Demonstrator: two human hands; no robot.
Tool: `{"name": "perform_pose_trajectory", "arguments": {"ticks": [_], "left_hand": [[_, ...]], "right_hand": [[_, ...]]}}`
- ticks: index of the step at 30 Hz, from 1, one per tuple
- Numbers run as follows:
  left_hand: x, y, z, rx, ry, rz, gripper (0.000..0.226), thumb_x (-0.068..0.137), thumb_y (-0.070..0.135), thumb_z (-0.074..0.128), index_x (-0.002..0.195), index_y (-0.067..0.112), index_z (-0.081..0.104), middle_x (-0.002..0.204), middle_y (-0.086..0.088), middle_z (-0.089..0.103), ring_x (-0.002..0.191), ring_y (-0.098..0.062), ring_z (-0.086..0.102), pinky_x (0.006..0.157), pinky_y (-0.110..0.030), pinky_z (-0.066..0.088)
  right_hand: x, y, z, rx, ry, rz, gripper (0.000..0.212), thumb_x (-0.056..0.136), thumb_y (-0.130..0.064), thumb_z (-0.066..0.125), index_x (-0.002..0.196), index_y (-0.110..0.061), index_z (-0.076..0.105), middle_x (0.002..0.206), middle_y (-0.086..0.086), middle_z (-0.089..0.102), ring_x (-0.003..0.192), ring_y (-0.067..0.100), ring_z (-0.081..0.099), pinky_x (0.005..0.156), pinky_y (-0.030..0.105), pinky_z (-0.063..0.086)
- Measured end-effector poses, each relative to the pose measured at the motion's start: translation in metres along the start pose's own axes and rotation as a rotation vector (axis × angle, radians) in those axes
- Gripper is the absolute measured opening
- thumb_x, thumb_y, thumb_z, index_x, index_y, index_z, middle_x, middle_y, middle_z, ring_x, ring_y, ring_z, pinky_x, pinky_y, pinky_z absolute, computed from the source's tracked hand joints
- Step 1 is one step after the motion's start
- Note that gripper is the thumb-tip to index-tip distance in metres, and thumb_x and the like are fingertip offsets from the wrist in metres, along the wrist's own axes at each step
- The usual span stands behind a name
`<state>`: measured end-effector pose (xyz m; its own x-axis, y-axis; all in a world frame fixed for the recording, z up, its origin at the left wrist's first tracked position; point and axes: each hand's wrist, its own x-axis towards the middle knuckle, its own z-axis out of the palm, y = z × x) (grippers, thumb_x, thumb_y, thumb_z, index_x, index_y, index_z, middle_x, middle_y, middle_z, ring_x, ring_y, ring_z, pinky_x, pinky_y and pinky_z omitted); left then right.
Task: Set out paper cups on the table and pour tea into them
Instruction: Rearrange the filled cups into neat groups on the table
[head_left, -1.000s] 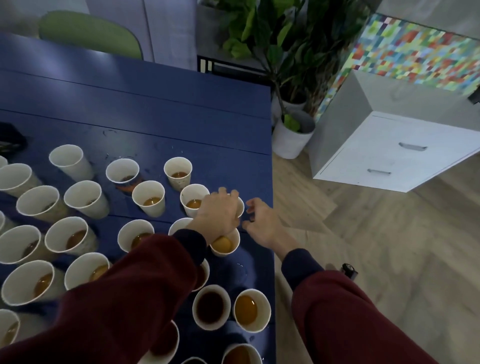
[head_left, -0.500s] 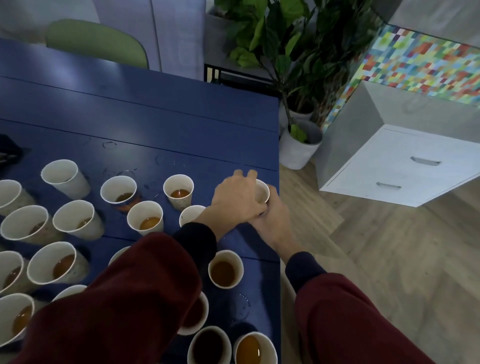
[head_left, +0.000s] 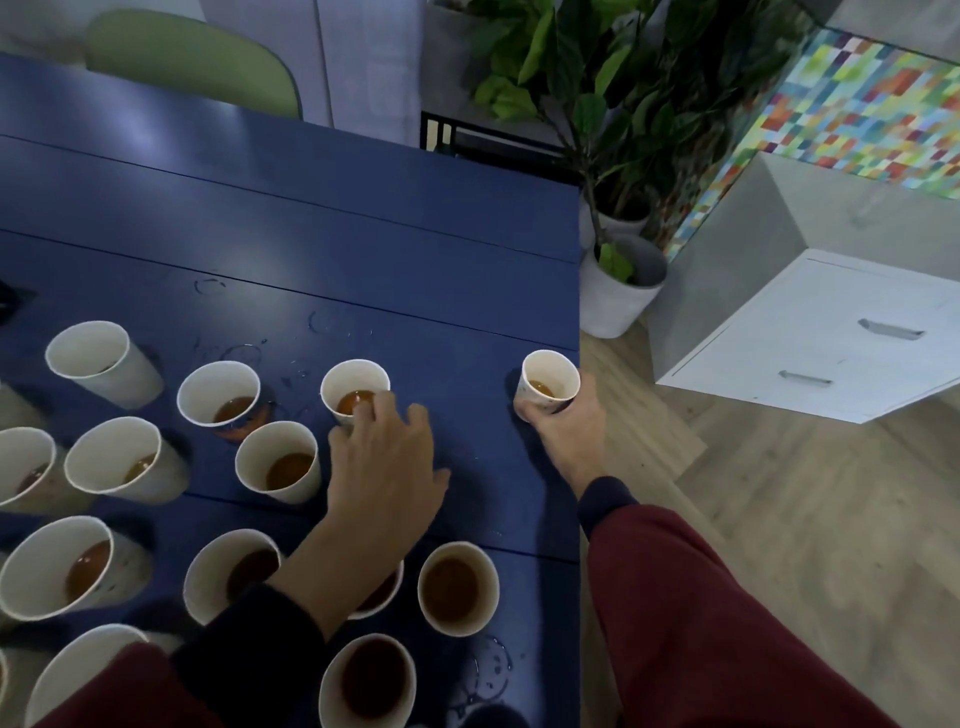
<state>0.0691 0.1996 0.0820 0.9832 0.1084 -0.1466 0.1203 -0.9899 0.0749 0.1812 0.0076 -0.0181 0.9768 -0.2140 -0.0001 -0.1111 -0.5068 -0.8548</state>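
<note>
Presently the right hand (head_left: 563, 431) grips a part-filled paper cup (head_left: 548, 382) by its lower wall at the right edge of the blue bench (head_left: 311, 218). The left hand (head_left: 387, 467) is spread loose and holds nothing, its fingertips at the near wall of a second cup (head_left: 355, 387). Judgement: keep the held cup upright, seat it well inside the edge, and take the next one by the wall, as wet rings (head_left: 210, 285) already mark the bench.

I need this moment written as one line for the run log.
right hand: grips tea cup at table edge | left hand: at second tea cup, grip unclear
</note>
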Motion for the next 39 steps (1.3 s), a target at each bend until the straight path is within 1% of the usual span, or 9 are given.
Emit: {"name": "perform_pose_trajectory", "arguments": {"ticks": [5,8,12,15,21,25,32,35,39], "left_hand": [[-0.009,-0.007,0.006,-0.060,-0.001,-0.085,0.066,0.091,0.057,0.059,0.138,0.018,0.035,0.141,-0.009,0.037,0.124,-0.025,0.045,0.095,-0.038,0.050],[-0.009,-0.009,0.011,-0.118,-0.051,-0.084,0.059,0.090,0.052,0.063,0.134,0.020,0.038,0.139,-0.010,0.039,0.122,-0.026,0.047,0.095,-0.038,0.051],[-0.007,-0.010,0.016,-0.230,-0.088,-0.074,0.045,0.089,0.037,0.070,0.124,0.024,0.043,0.133,-0.007,0.043,0.115,-0.024,0.052,0.086,-0.032,0.048],[-0.010,-0.010,0.014,-0.268,-0.073,-0.065,0.043,0.088,0.033,0.071,0.120,0.023,0.044,0.129,-0.007,0.046,0.112,-0.024,0.054,0.083,-0.031,0.046],[-0.018,0.006,-0.011,-0.327,-0.003,-0.003,0.047,0.088,0.038,0.067,0.123,0.020,0.042,0.117,-0.009,0.049,0.094,-0.021,0.052,0.074,-0.030,0.047],[-0.021,0.038,-0.034,-0.282,-0.124,0.064,0.061,0.089,0.043,0.064,0.139,0.022,0.036,0.129,-0.009,0.044,0.114,-0.027,0.052,0.088,-0.036,0.048],[-0.039,0.059,-0.027,-0.391,-0.150,0.245,0.080,0.086,0.054,0.067,0.150,0.027,0.027,0.132,-0.002,0.044,0.120,-0.021,0.049,0.096,-0.035,0.045],[-0.049,0.050,-0.016,-0.489,-0.131,0.252,0.085,0.083,0.058,0.068,0.149,0.024,0.027,0.131,-0.001,0.045,0.119,-0.020,0.051,0.096,-0.035,0.047],[-0.062,0.032,0.005,-0.233,-0.296,0.236,0.096,0.077,0.068,0.068,0.150,0.022,0.026,0.142,-0.004,0.038,0.128,-0.023,0.043,0.104,-0.040,0.044]], "right_hand": [[0.005,0.004,-0.002,-0.005,-0.055,0.016,0.060,0.074,-0.032,0.088,0.123,-0.021,0.054,0.103,-0.015,0.065,0.099,0.013,0.066,0.087,0.031,0.053],[0.003,0.005,-0.009,-0.025,-0.124,0.041,0.074,0.071,-0.021,0.091,0.130,-0.015,0.048,0.105,-0.017,0.060,0.101,0.010,0.062,0.088,0.026,0.049],[-0.015,0.012,-0.018,0.049,-0.156,0.127,0.086,0.075,-0.015,0.088,0.144,-0.009,0.037,0.136,0.000,0.055,0.128,0.016,0.054,0.107,0.032,0.045],[-0.045,0.009,-0.029,0.062,-0.118,0.186,0.088,0.077,-0.027,0.087,0.147,-0.010,0.035,0.143,0.005,0.050,0.128,0.018,0.052,0.105,0.032,0.044],[-0.113,-0.007,-0.046,0.017,-0.255,-0.038,0.086,0.074,-0.040,0.088,0.144,-0.024,0.041,0.137,-0.015,0.048,0.120,-0.003,0.050,0.101,0.024,0.045],[-0.134,-0.026,-0.046,0.012,-0.389,-0.171,0.099,0.069,-0.053,0.086,0.150,-0.033,0.034,0.145,-0.027,0.044,0.131,-0.007,0.046,0.102,0.016,0.041],[-0.139,-0.027,-0.062,0.018,-0.310,-0.186,0.059,0.071,-0.057,0.077,0.123,-0.034,0.060,0.110,-0.019,0.068,0.101,0.002,0.065,0.087,0.035,0.058],[-0.131,-0.013,-0.064,0.032,-0.256,-0.128,0.058,0.069,-0.049,0.087,0.118,-0.032,0.062,0.108,-0.019,0.069,0.100,0.001,0.066,0.085,0.029,0.056],[-0.109,-0.003,-0.053,0.039,-0.177,-0.064,0.058,0.064,-0.046,0.087,0.114,-0.026,0.063,0.105,-0.016,0.070,0.097,0.000,0.065,0.083,0.025,0.052]]}}
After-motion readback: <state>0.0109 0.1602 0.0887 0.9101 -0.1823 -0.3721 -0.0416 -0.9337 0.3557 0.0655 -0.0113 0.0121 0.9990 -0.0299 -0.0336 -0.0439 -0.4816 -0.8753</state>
